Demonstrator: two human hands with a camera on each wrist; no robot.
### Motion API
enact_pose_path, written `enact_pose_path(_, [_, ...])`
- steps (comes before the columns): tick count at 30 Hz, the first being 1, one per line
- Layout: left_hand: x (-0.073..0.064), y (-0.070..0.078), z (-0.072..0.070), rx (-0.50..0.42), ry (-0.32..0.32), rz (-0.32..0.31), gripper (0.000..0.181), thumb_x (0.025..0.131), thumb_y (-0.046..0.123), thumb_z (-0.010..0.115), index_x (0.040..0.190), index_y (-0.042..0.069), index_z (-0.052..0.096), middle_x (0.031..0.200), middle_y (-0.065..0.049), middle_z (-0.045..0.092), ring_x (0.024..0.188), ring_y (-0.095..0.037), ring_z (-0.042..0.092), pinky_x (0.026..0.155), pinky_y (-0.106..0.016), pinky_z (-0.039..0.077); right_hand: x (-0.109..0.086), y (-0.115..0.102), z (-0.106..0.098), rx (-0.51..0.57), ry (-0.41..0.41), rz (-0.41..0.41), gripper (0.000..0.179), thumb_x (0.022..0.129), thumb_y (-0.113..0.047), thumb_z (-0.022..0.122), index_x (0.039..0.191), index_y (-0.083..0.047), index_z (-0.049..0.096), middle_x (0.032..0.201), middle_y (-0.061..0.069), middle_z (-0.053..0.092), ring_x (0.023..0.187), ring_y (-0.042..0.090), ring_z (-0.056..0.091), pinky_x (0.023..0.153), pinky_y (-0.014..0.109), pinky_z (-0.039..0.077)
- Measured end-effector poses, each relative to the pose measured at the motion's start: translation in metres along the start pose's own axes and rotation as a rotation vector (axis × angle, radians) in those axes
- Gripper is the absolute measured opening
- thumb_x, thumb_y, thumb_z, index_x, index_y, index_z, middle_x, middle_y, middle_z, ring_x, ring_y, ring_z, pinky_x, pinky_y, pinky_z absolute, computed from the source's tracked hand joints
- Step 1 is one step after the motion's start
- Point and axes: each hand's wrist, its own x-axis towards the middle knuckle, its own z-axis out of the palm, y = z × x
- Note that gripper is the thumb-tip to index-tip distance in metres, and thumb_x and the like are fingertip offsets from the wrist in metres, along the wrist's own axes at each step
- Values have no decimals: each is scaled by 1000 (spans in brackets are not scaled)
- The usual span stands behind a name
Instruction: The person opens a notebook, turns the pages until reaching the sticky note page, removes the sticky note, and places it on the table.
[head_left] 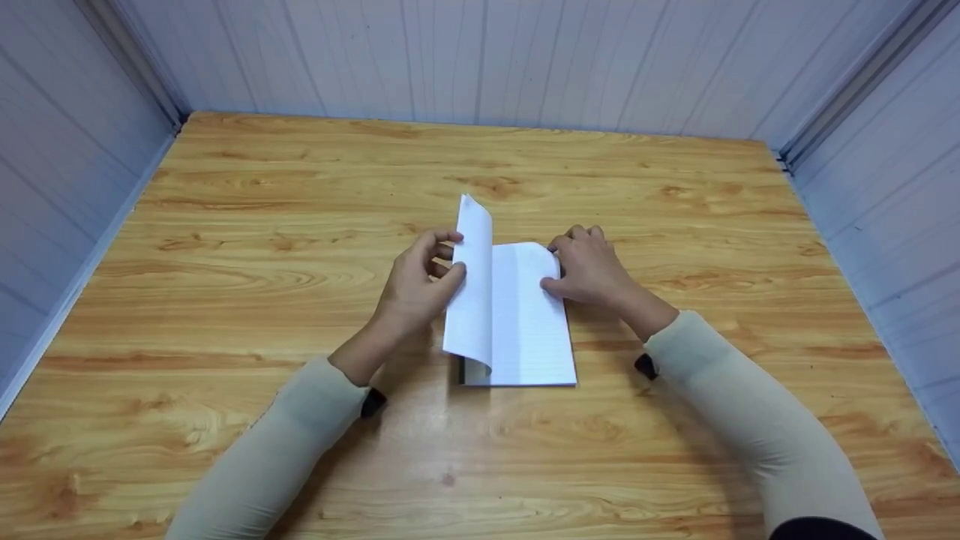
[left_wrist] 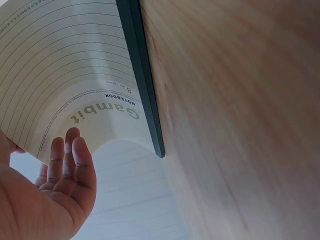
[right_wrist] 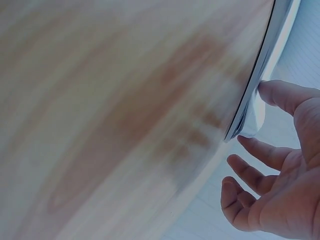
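Your notebook [head_left: 534, 330] lies on the worktop [head_left: 262, 187], well in from its side edges, between your left hand [head_left: 416, 283] and your right hand [head_left: 592, 268]; a wall [head_left: 450, 60] stands behind the worktop's far edge.

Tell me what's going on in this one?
A person has a lined notebook open on a wood-grain table. Their left grip holds a raised section of paper upright along the left side, thumb on the near face. Their right grip touches the notebook's right edge near the far corner, thumb over the page. How many leaves are raised is hard to tell.
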Motion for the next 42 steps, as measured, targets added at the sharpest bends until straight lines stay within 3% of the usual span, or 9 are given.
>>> enact_pose_path(8, [0,4,2,-8,-18,-9,33,77,16,53,110,20,50,89,-1,58,70,-18,59,60,-26,48,-2,1,-1,49,16,-5,45,69,-39,63,103,-10,56,90,4,50,88,24,39,74,35,35])
enact_pose_path(15, [-11,29,-2,-29,-16,-24,33,78,9,52,111,9,51,89,-8,59,70,-23,59,60,-25,47,-4,1,-2,74,40,1,36,70,-38,64,93,-13,55,90,3,50,84,23,39,71,33,35])
enact_pose_path(18, [-13,33,-3,-35,-27,-29,33,78,8,51,111,9,50,89,-9,59,70,-22,58,60,-25,47,-5,1,-3,100,58,4,29,73,-36,63,89,-14,53,88,2,49,83,22,39,69,32,33])
enact_pose_path(26, [0,3,1,-8,-26,8,33,79,18,53,112,19,49,89,-2,60,69,-17,59,61,-27,48,-4,-1,-5,217,138,-51,18,83,-28,52,90,-12,56,78,-1,55,65,14,50,56,27,41])
enact_pose_path(37, [-1,-1,1,-36,-13,7,32,79,18,53,110,21,49,88,-3,59,67,-17,58,60,-27,48,-9,-9,-9,287,160,-150,26,88,-26,44,108,-13,52,62,-4,56,47,11,45,47,25,39])
enact_pose_path(42, [-5,8,-1,-40,-22,9,31,80,17,54,111,17,49,88,-5,60,66,-17,57,61,-26,46,-13,-14,-11,289,142,-182,31,90,-35,38,113,-19,51,51,-3,49,41,11,40,42,25,35])
